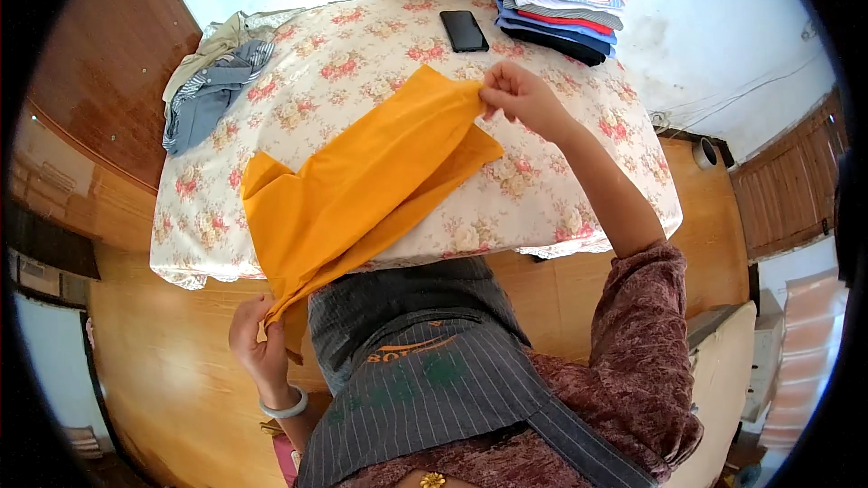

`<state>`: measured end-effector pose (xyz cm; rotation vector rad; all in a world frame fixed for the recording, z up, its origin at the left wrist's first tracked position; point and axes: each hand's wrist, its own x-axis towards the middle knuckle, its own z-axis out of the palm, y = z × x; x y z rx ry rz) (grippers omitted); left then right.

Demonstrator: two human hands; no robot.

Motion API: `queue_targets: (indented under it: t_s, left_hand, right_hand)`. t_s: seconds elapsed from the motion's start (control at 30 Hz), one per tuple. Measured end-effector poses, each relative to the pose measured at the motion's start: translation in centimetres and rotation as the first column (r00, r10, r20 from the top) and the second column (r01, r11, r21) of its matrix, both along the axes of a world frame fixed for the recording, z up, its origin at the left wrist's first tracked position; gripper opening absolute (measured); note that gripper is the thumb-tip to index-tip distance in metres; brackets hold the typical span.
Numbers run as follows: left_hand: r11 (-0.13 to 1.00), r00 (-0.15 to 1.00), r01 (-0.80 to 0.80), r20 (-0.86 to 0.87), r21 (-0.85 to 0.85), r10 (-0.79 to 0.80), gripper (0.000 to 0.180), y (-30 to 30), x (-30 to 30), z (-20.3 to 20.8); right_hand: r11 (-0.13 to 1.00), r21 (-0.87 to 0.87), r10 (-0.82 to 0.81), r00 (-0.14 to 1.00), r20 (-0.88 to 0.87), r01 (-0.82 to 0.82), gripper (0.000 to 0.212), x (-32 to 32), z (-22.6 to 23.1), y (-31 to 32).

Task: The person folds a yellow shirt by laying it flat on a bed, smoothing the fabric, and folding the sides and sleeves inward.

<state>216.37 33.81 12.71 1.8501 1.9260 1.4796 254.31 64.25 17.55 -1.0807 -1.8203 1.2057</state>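
Orange cloth, floral tablecloth, wooden floor

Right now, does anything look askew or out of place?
Mildly: crumpled grey and khaki garments lie heaped at the left edge of the cream floral cover, untidy against the neater multicoloured folded-clothes stack opposite.

Two hands, your left hand and your right hand, share one orange cloth above one flowered cover. Before you, one dark phone is joined by one stack of folded clothes, its many layers too tight to count exactly, and one loose pile of at least two garments. You wear one pale bracelet, one striped apron and one gold flower ornament; one small round container completes the count.
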Motion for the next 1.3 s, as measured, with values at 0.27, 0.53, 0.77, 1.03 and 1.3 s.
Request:
queue_targets:
  t_s: [0.27,0.53,0.77,1.03,1.3]
  left_hand:
    - [0.999,0.999,0.017,-0.039,0.048,-0.015,0.016,0.3,-0.2,0.1]
    - [0.999,0.997,-0.029,-0.065,0.027,0.031,0.015,0.5,-0.2,1.0]
    - [1.0,0.997,-0.009,-0.073,0.004,0.009,0.011,2.0,-2.0,3.8]
    - [0.999,0.986,-0.003,-0.164,-0.053,-0.005,0.016,7.4,-8.3,12.0]
    - [0.982,0.988,-0.067,-0.123,0.179,0.09,0.019,10.3,-11.4,21.1]
  right_hand:
    - [0.998,0.049,0.014,0.965,0.263,-0.028,0.016,3.3,-4.6,-2.4]
    - [0.727,0.61,-0.132,0.808,0.574,-0.314,0.045,1.8,-3.0,-5.3]
    - [0.567,0.715,-0.227,0.756,0.614,-0.41,0.027,0.8,-4.7,-3.7]
    - [0.659,0.751,-0.243,0.957,0.158,0.043,0.011,-3.1,3.2,0.7]
    - [0.659,0.749,0.051,0.989,-0.138,0.07,0.018,-3.0,15.5,-0.7]
